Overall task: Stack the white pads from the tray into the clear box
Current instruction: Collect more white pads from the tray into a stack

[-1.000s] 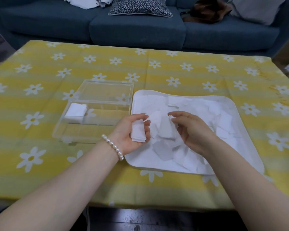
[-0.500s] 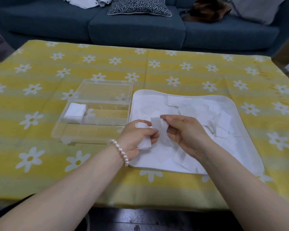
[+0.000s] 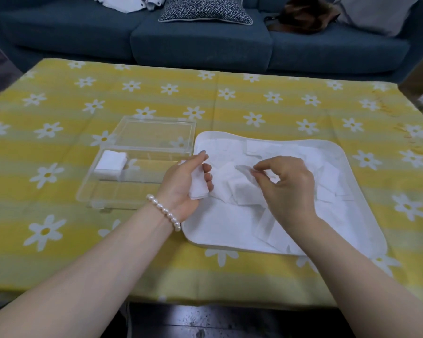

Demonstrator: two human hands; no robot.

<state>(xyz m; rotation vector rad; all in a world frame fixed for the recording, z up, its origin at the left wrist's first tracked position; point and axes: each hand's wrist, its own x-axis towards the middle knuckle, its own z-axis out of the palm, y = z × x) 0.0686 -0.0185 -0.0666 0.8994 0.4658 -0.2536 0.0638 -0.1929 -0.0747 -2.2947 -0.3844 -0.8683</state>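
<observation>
A white tray (image 3: 366,230) lies right of centre on the table, covered with several loose white pads (image 3: 327,172). Left of it sits the clear box (image 3: 93,193) with its lid open flat behind; a small stack of pads (image 3: 111,162) rests in its far left corner. My left hand (image 3: 181,186), palm up at the tray's left edge, holds a small stack of pads (image 3: 198,189) between thumb and fingers. My right hand (image 3: 286,189) hovers over the tray and pinches one thin pad (image 3: 242,168) at its fingertips.
The table wears a yellow cloth with white daisies (image 3: 254,98). A blue sofa (image 3: 200,42) with a patterned cushion (image 3: 205,8) stands behind the far edge. The near table edge runs just below my forearms, with dark floor (image 3: 205,320) under it.
My hands have drawn slightly apart. The left hand has turned palm up with its stack, and the right hand has lifted a single pad above the pile.
</observation>
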